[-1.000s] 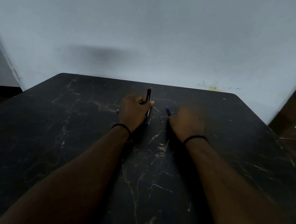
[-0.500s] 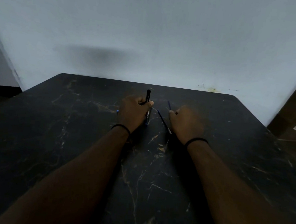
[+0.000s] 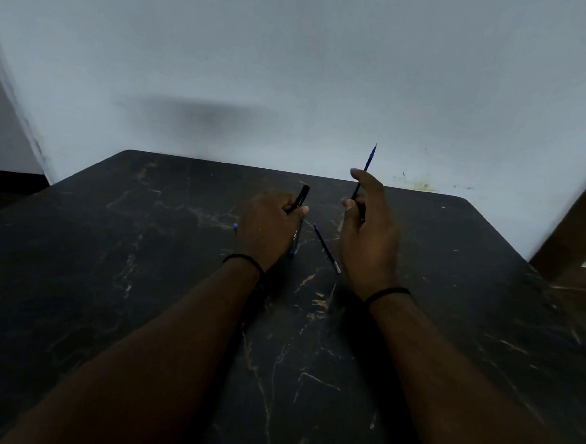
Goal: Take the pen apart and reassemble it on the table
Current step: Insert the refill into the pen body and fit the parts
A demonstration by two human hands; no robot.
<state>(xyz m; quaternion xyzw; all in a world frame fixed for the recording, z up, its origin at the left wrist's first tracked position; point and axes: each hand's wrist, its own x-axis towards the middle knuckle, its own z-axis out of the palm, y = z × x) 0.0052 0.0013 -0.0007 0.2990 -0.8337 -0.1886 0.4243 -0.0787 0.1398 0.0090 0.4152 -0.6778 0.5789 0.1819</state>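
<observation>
Two hands over the dark marble table (image 3: 451,300). My left hand (image 3: 267,229) is curled around the black pen barrel (image 3: 299,205), its top end tilted up and away. My right hand (image 3: 369,233), raised off the table, pinches a thin blue refill (image 3: 367,164) pointing upward. Between the hands a second thin refill (image 3: 326,248) lies flat on the table, untouched.
</observation>
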